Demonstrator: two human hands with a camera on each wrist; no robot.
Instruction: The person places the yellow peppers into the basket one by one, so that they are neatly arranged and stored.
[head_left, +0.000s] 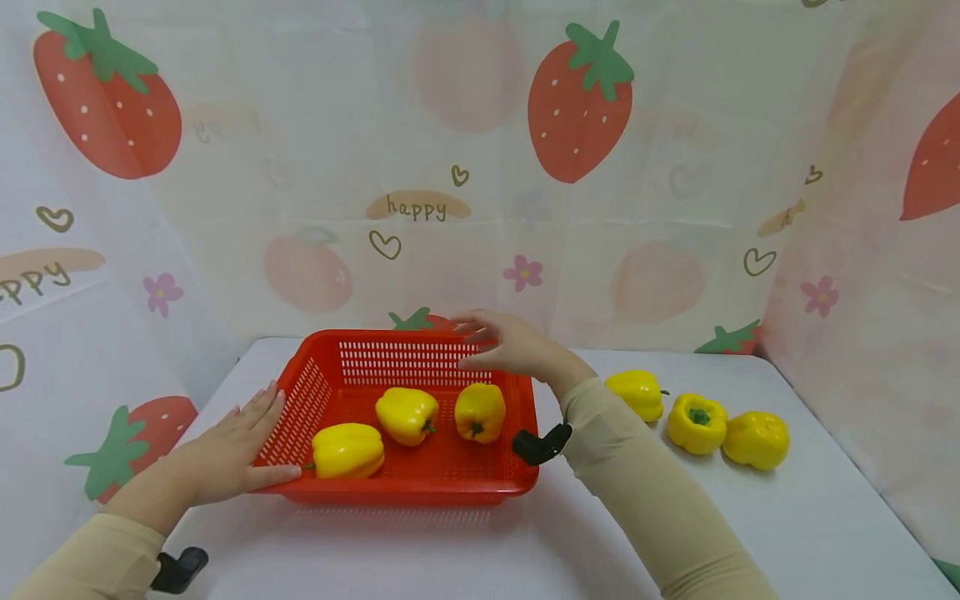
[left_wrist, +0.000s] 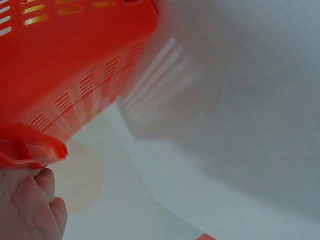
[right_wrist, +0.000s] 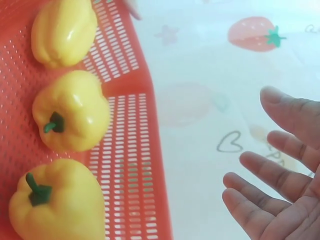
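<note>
We're seeing left hand (head_left: pixel 219 459) resting straight-fingered on basket (head_left: pixel 420 487), probably steadying it; right hand (head_left: pixel 512 344) hovering wide, holding nothing; three peppers (head_left: pixel 406 414) sitting inside, presumably penned against rolling.

The person's bare left hand (head_left: pixel 227 455) and bare right hand (head_left: pixel 517 346) extend from plain, beige, long fabric sleeves (head_left: pixel 652 492) with softly wrinkled cuffs (head_left: pixel 583 400), and a small, black, smooth, bent attachment (head_left: pixel 180 571) juts out near each cuff.

before you, red basket (head_left: pixel 412 487); yellow peppers (head_left: pixel 407 414), green-stemmed; your sleeves (head_left: pixel 652 483), beige; backdrop (head_left: pixel 315 67), white, printed with red strawberries (head_left: pixel 579 112), pink flowers (head_left: pixel 523 273).
</note>
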